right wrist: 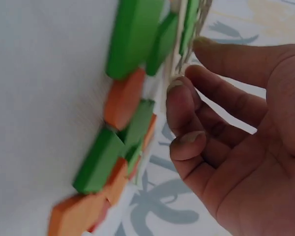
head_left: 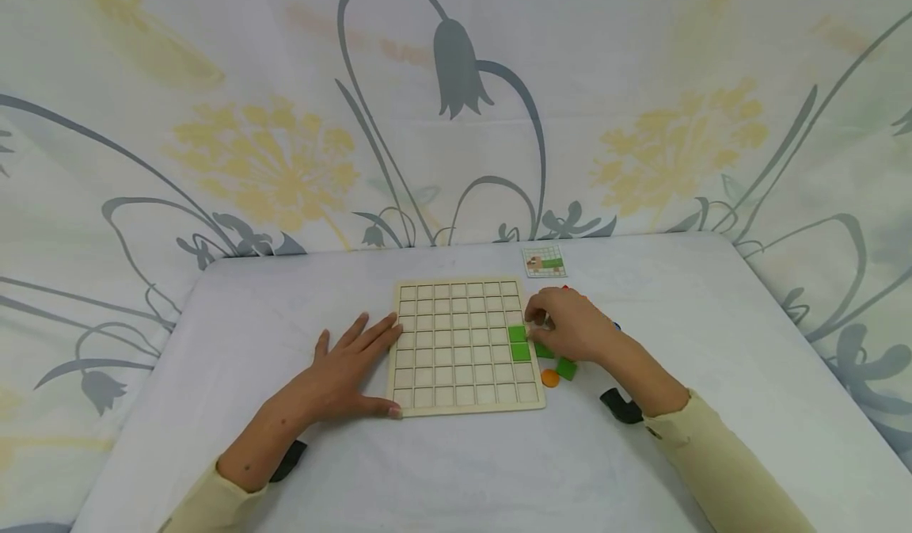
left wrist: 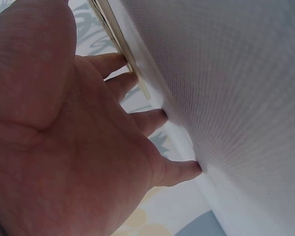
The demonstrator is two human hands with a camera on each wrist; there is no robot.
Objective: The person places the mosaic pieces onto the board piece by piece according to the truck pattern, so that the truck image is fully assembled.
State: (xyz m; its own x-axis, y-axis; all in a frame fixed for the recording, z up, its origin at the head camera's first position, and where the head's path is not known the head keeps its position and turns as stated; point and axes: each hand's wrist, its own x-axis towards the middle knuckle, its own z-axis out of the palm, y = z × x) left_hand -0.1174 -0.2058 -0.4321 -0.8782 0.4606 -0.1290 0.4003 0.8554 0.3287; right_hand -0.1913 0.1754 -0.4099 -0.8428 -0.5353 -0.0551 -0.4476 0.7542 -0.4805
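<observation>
Only two green square tiles (head_left: 517, 334) sit in the pale wooden grid board (head_left: 470, 411) at three o'clock, an orange disc (head_left: 550, 378) unplaced at four, left hand (head_left: 345, 375) splayed at nine, right hand (head_left: 575, 325) curled at three, hold unclear.

Your left hand (head_left: 352, 375) touches the pale gridded board (head_left: 463, 355), lying flat; your right hand (head_left: 573, 325) is at its right edge, by two green squares (head_left: 521, 352) in adjoining cells. A loose green block (head_left: 566, 369) and orange disc (head_left: 550, 378) lie just beside.
</observation>
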